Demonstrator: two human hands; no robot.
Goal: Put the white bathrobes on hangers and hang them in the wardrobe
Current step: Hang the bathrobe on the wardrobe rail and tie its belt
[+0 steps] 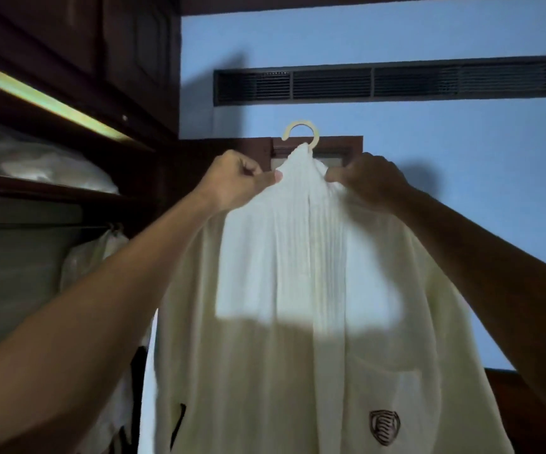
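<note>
Pinching the white bathrobe (pixel 297 290) collar either side of the hanger hook (pixel 301 132), left hand (pixel 235 181) and right hand (pixel 373 181) should tug evenly; fingers grasp cloth; centring the shoulders prevents slipping.

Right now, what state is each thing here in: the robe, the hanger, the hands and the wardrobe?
White bathrobe: on a hanger, held up in the air, front hanging open.
Hanger hook: pokes out above the collar, hooked on nothing.
Left hand: pinches the collar's left side.
Right hand: grips the collar's right side.
Wardrobe: open, lit inside.
Wardrobe rail: already carries a pale garment.
</note>
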